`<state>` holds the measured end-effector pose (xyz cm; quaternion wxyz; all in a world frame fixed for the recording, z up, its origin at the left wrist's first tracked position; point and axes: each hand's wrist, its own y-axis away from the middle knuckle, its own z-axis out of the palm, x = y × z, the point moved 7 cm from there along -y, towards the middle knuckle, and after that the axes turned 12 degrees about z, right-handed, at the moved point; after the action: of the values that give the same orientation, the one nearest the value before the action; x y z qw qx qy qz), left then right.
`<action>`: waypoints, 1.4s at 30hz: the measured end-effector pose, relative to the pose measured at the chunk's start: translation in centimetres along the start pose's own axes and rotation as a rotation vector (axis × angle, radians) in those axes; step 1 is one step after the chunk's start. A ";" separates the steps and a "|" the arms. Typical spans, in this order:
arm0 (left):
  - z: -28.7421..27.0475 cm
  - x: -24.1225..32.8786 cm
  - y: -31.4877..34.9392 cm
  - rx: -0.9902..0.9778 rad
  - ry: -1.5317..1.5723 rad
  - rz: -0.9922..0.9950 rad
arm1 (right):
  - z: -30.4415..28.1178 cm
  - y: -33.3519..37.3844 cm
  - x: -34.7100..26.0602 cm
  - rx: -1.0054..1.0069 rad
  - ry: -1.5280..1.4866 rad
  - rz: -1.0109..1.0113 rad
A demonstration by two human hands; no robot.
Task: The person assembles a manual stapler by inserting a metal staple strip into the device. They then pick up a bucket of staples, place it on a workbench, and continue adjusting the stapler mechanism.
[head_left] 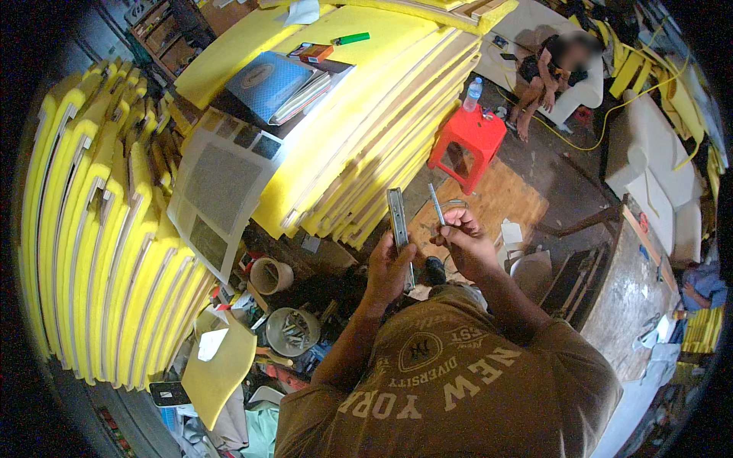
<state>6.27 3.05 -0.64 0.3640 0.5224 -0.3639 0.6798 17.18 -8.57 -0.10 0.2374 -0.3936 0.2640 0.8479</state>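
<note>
My left hand (388, 269) is closed around a long metal rail (397, 216) that looks like a drawer slide. The rail stands nearly upright, its lower end showing below my fingers. To its right, my right hand (467, 243) pinches a slim silver rod (436, 202), which points up and slightly left. Its exact kind is too small to tell. Rail and rod are a little apart, both held in front of my chest.
Yellow foam-covered panels stand stacked at left (99, 252) and ahead (366, 137), a blue folder (267, 80) on top. A red stool (467, 145) with a water bottle (473, 93) stands ahead right. Behind it, a person (553, 72) sits. Buckets (293, 331) lie left of me.
</note>
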 end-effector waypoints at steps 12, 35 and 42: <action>0.3 1.2 -1.1 0.066 -0.197 0.201 | 1.1 1.0 -1.7 0.132 0.281 -0.224; -5.7 -0.6 5.3 0.253 -0.381 0.063 | 6.5 -1.0 3.0 -0.119 0.410 0.037; -4.6 -0.2 4.2 0.293 -0.044 0.214 | 8.1 3.1 3.1 -0.046 1.063 -0.355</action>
<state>0.57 5.12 -2.15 0.2013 0.5429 -0.3224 0.7488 9.13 -5.15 2.68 0.2023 -0.8104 0.2582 0.4855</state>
